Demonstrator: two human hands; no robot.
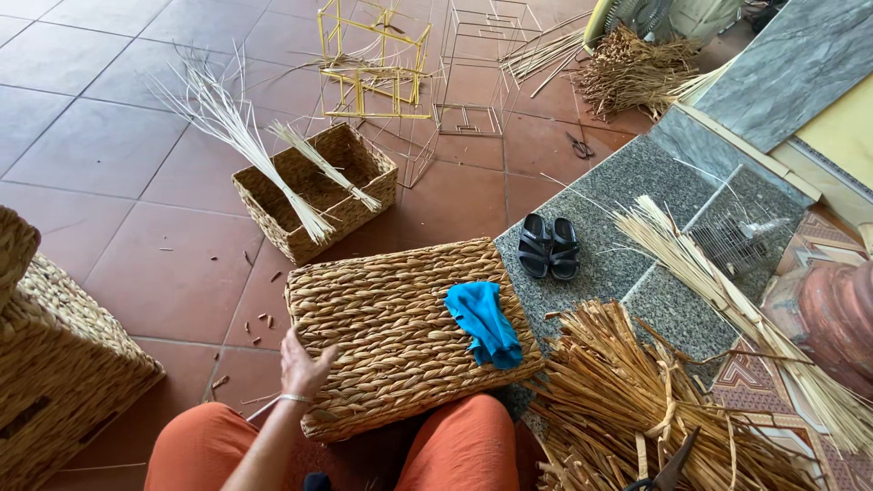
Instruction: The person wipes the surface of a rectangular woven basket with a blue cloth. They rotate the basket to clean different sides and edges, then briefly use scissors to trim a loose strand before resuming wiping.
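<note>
Resting left hand (304,364) spread on woven basket (400,332), blue cloth (486,323) atop.

A large flat woven straw basket (400,332) lies on the tiled floor (109,136) just before the person's knees, with the left hand (303,364) resting on its near left edge and a blue cloth (486,323) on its right part. Behind it to the left stands a small open rectangular woven basket (314,191), with two bundles of pale reed strips (264,155) leaning into it. Farther back stand yellow and bare wire frames (377,64). A pair of black sandals (548,247) sits on the grey stone slab (627,182) right of the flat basket. A heap of dried straw (637,400) lies near right, and a tall woven basket (55,364) stands at far left.
</note>
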